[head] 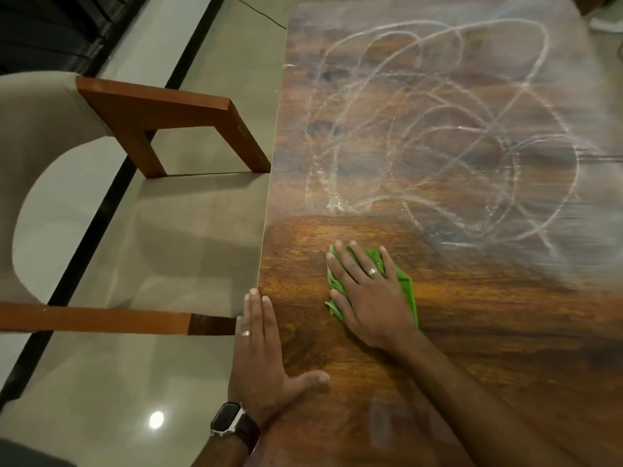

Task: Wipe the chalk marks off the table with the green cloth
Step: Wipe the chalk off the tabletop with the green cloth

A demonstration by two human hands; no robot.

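White chalk marks (435, 136), looping scribbles, cover the far and middle part of the dark wooden table (472, 332). The strip nearest me shows bare wood grain. My right hand (367, 294) lies flat, fingers spread, pressing the folded green cloth (406, 288) onto the table just below the scribbles' lower left end. The cloth shows only around the palm and between the fingers. My left hand (261, 352) rests flat and open on the table's left edge, holding nothing; a watch is on its wrist.
A beige upholstered chair (50, 136) with brown wooden arms (161, 109) stands left of the table on a glossy tiled floor (188, 237). Part of a white object (605, 23) shows at the far right corner.
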